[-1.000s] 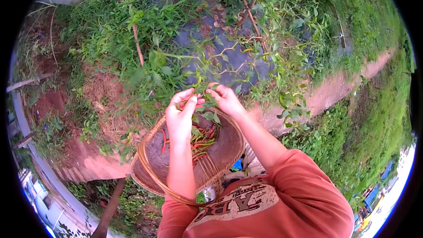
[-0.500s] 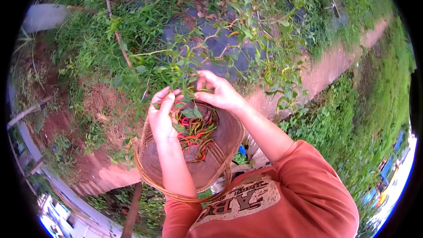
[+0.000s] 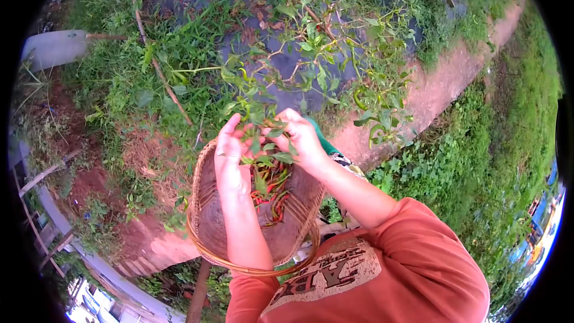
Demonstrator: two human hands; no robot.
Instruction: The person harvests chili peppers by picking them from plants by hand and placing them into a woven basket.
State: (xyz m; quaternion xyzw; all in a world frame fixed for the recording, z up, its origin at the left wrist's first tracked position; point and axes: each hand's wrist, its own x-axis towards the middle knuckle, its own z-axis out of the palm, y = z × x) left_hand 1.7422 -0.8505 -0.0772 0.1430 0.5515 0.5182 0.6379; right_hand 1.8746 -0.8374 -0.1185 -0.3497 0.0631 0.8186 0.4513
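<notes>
My left hand [image 3: 233, 158] is above the left part of the woven basket [image 3: 196, 209], fingers raised and apart beside the leaves of a pepper plant [image 3: 263, 119]. Close on its right, my right hand [image 3: 297, 137] has its thumb and fingers bent together among the same leaves; what lies between the fingertips is too small to make out. Beneath both hands, red and green chili peppers [image 3: 275, 194] lie in the basket. Some leaves hang over them.
More pepper branches with green peppers [image 3: 360, 98] spread ahead and to the right, over dark ground sheeting [image 3: 287, 69]. A wooden stick [image 3: 156, 63] slants at the left. A dirt path [image 3: 442, 84] runs to the upper right. Grass grows beyond it.
My left hand has opened its fingers more, and my right hand has shifted slightly right and down. A green and patterned item has come into view beside my right wrist.
</notes>
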